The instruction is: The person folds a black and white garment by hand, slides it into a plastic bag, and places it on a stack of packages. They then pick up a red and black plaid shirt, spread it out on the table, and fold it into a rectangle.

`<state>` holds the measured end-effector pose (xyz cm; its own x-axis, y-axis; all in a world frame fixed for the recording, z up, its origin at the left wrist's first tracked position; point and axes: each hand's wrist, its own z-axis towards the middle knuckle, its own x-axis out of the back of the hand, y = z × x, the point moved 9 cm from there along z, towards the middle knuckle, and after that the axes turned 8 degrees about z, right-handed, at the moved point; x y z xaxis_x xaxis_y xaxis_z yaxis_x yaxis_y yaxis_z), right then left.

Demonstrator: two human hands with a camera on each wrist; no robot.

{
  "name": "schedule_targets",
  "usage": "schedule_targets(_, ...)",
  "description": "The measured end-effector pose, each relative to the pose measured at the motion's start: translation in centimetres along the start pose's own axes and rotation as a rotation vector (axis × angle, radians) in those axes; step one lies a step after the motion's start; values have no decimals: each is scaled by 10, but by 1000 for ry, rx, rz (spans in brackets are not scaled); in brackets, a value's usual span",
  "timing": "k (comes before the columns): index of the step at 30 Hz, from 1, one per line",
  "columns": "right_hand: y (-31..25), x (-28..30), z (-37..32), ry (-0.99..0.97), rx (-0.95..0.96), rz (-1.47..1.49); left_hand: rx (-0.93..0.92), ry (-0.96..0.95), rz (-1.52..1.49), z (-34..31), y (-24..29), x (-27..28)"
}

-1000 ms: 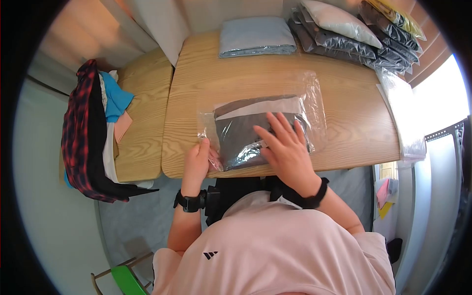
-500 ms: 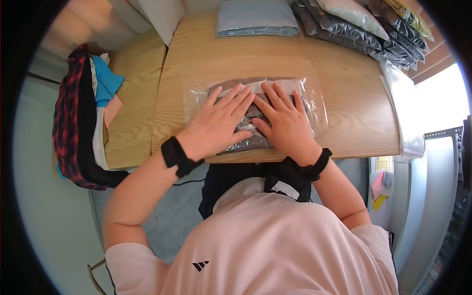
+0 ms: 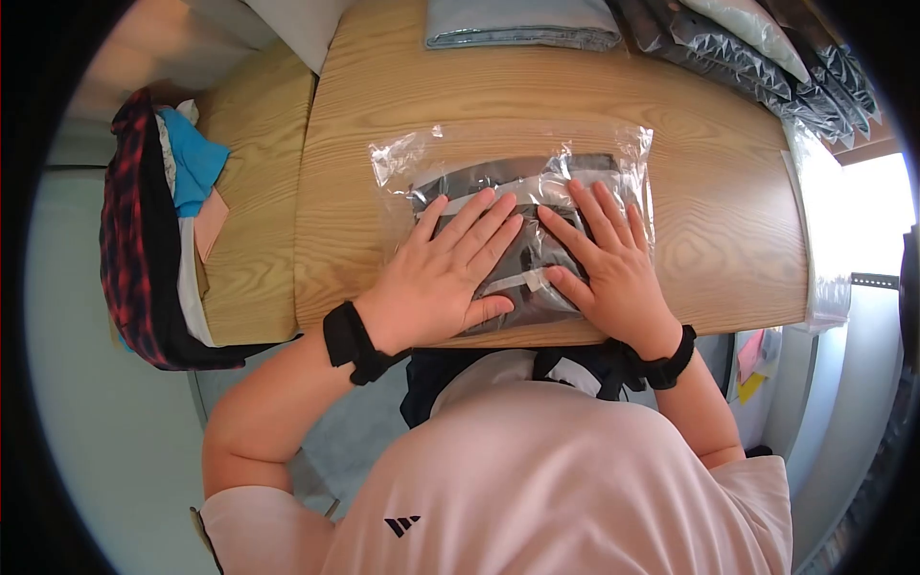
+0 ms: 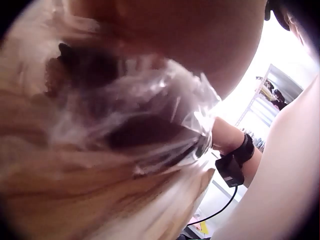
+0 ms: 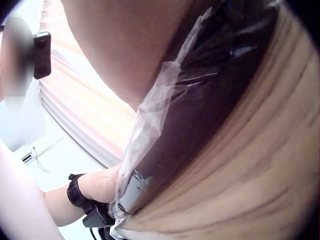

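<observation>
Clear plastic bag (image 3: pixel 508 153) with a folded dark garment (image 3: pixel 525 251) inside lies flat on the wooden table (image 3: pixel 383 96), near the edge closest to the person. The head view alone shows the full layout: the left hand (image 3: pixel 446 278) and right hand (image 3: pixel 613 268) lie side by side on the bag, with a folded grey packet (image 3: pixel 517 24) and a row of bagged garments (image 3: pixel 747 67) at the far edge, and a heap of red plaid and blue clothing (image 3: pixel 144 230) on the side table to the left. The left wrist view shows only crinkled film (image 4: pixel 150 100) under the palm and the opposite strapped wrist (image 4: pixel 240 150). The right wrist view shows the bag edge (image 5: pixel 155 115) lifting slightly off the dark cloth, close up and blurred. A small dark three-bar emblem (image 3: pixel 402 525) shows on the pink shirt. A pale strip (image 3: pixel 530 280) crosses the bag between the hands; any print on it is too small to read. Both hands are spread flat, fingers straight and apart, palms pressing down on the bag and gripping nothing.
</observation>
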<state>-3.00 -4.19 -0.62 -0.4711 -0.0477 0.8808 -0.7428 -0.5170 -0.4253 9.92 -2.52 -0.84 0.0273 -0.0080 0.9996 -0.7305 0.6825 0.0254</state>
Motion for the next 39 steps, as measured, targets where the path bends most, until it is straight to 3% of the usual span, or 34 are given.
schedule_targets(14, -2, 0, 2, -4, 24, 0, 9, 2, -8, 0, -4, -6)
schedule_targets(20, -22, 10, -2, 102, -34, -248, -6, 97, -11, -6, -3, 5)
schedule_targets(22, -38, 7, -3, 95, -35, -271, -14, 96, 112, -11, 4, 20)
schedule_targets(27, -53, -11, 6, 105, 82, -83, -21, 72, 76, -16, 0, 8)
schedule_targets(39, -41, -21, 15, -8, 32, 1, -3, -4, -85, -12, -10, -10)
